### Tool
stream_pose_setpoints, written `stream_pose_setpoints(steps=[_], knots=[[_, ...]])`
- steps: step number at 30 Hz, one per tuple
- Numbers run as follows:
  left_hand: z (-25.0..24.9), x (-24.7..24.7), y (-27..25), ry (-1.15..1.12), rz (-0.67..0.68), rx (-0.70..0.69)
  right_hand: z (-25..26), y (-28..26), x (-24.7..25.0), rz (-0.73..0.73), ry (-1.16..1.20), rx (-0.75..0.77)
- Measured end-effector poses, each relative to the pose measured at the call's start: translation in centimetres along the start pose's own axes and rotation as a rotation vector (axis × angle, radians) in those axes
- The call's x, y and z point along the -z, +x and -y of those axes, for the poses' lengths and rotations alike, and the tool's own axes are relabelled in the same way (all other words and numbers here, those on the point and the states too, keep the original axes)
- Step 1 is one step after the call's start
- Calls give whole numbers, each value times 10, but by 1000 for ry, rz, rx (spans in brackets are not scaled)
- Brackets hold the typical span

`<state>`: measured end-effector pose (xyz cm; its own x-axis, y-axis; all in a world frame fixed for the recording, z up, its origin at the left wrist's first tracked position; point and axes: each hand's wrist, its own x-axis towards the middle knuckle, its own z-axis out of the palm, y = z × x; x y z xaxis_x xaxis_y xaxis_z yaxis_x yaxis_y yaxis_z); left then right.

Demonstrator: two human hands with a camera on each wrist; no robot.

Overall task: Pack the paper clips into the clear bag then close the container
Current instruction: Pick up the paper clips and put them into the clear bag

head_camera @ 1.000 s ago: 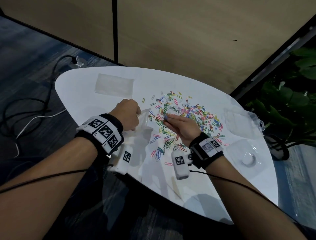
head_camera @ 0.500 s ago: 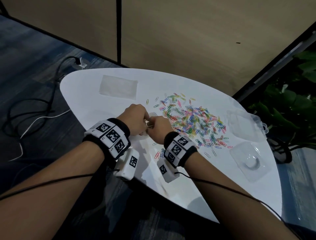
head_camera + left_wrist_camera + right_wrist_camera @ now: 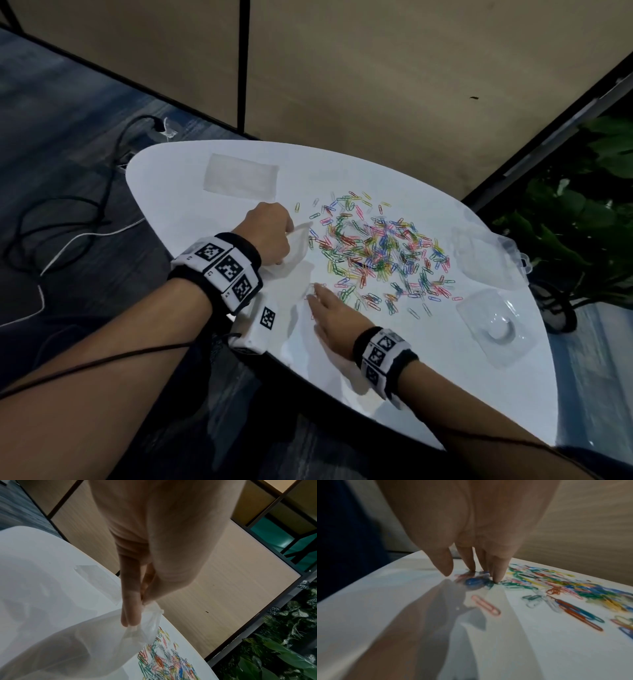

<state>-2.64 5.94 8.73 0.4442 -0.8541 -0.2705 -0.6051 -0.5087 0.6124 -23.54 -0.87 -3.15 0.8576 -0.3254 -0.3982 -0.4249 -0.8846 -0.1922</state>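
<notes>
A heap of coloured paper clips (image 3: 376,253) is spread over the middle of the white table (image 3: 171,192). My left hand (image 3: 274,236) pinches the rim of a clear bag (image 3: 298,257) between thumb and fingers and holds it up at the heap's left edge. The pinch (image 3: 135,612) on the bag (image 3: 85,642) shows in the left wrist view. My right hand (image 3: 315,294) lies low at the heap's near left edge. Its stretched fingertips (image 3: 498,577) press on a few loose clips (image 3: 474,582), with the thumb apart. A pink clip (image 3: 486,607) lies just before them.
A second clear bag (image 3: 239,176) lies flat at the table's far left. A clear plastic container stands open at the right, one half (image 3: 489,260) behind the other (image 3: 496,325). Cables (image 3: 68,219) trail on the floor to the left, and plants (image 3: 582,212) stand to the right.
My right hand has left the bag's mouth and come down to the near left edge of the heap, fingers stretched onto the table. My left hand still holds the bag.
</notes>
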Motion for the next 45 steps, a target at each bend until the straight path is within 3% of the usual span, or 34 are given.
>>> stream_pose_setpoints(steps=[2, 5, 10, 16, 19, 22, 25, 29, 33, 38, 41, 45], knots=[[-1, 0, 0, 22, 2, -1, -6, -12, -24, -56, -127, 113], [-1, -1, 1, 37, 17, 13, -28, -17, -37, -105, -315, 46], [-2, -3, 1, 57, 46, 15, -62, -5, -17, -155, -198, -180], [-5, -4, 2, 57, 66, 9, -66, 9, 4, -227, -96, -180], [-6, -6, 4, 64, 75, 11, -70, 14, 16, -274, 55, -345], [-7, -7, 3, 73, 72, 13, -79, 12, 27, -340, 357, -577], [-7, -7, 2, 71, 68, 11, -85, 6, 32, -398, 604, -694], [-7, -6, 1, 75, 74, 12, -77, 3, 33, -421, 547, -622], [-6, -7, 2, 89, 83, 4, -59, 11, 16, -185, 207, -470], [-6, -7, 2, 110, 73, -4, -46, 27, 8, -325, 65, -398], [-5, -8, 3, 108, 83, -8, -49, 31, 25, -327, 212, -491], [-6, -9, 4, 113, 85, -5, -70, 28, 38, -363, 678, -716]])
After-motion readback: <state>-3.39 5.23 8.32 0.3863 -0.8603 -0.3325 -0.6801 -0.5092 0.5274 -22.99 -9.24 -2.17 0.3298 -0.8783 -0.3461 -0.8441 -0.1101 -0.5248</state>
